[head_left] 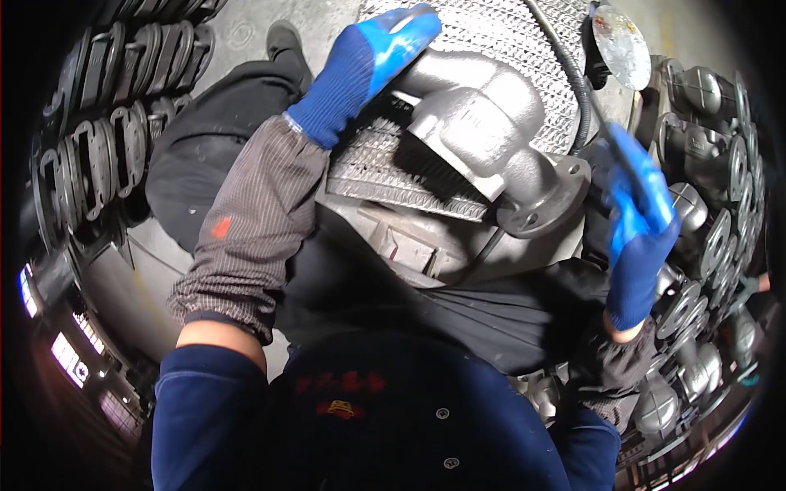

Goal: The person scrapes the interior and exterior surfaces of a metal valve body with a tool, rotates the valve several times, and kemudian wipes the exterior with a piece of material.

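Note:
A silver-grey cast metal valve body [483, 106] rests tilted on a rough, mesh-patterned metal work surface [377, 176], its round holed flange [553, 200] toward me on the right. My left hand [385, 53], in a blue coated glove, is closed around the casting's far left end; the fingertips are partly hidden. To the right of the flange, apart from the casting, my right hand [639, 200] wears a matching glove. Its fingers are wrapped round a thin dark bar [616, 147] that points away from me; its kind is unclear.
A black hose [569, 69] runs down past the casting's right side. Beyond it is a round stained plate [622, 47]. Stacked castings [696, 147] crowd the right; rows of dark oval flanged parts [102, 159] stand at left. My legs straddle the work surface.

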Demonstrator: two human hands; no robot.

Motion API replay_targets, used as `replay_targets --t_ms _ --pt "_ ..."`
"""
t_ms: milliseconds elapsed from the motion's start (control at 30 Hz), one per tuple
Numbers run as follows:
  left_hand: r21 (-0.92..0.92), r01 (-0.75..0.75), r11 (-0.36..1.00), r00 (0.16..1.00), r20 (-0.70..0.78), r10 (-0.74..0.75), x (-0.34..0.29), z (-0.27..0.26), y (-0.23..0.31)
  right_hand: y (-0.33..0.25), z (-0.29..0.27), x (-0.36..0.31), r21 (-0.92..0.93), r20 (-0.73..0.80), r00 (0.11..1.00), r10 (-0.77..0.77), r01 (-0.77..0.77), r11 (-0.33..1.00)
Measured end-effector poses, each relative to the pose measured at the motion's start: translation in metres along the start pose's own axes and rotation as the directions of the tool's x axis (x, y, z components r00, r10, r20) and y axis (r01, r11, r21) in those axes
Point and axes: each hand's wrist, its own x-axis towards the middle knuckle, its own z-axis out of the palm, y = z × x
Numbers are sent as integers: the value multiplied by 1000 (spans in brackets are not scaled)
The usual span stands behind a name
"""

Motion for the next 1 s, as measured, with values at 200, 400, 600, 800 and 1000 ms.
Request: replay_targets --t_ms 200,400,600,800,1000 --pt "60 20 998 999 33 -22 -2 3 -3 -33 23 -34 -462 115 987 -109 150 874" --pt "156 -47 987 998 40 41 -4 -3 -6 -32 33 -36 -581 202 972 -123 220 784" --pt "316 -255 914 966 45 255 -8 -4 -21 -37 36 -30 -606 234 972 22 128 785" --pt "323 -334 885 935 -7 356 -9 0 -34 -36 36 -27 -615 232 973 19 132 778" --pt "-628 397 670 892 91 -443 -2 6 15 -34 39 -25 -644 235 970 68 103 758"
